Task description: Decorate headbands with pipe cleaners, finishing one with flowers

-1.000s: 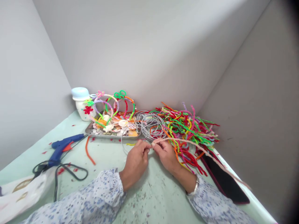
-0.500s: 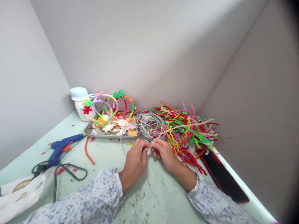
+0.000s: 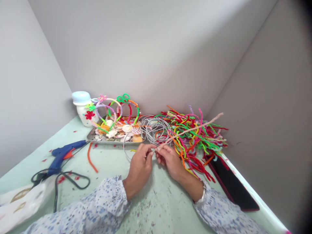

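Note:
My right hand is closed in a pinch on one end of a pale pink pipe cleaner, whose long tail slants up to the right over the pile. Close beside it, my left hand has thumb and index finger pinched on a thin grey wire, its tip just short of the right fingertips. From a coil of grey wire behind the hands, a loop bends round at the left and passes behind my left hand. The meeting point of wire and pipe cleaner is too small to make out.
Colourful pipe cleaners lie heaped at the right, near a black phone-like slab. A metal tray holds shells, with pipe-cleaner headbands standing in it. Left are a white jar, a blue glue gun and a plastic bag.
The pink pipe cleaner's free end has lifted, tilting more steeply. Both hands stay close together with fingertips shifted slightly; the whole view has drifted a little left.

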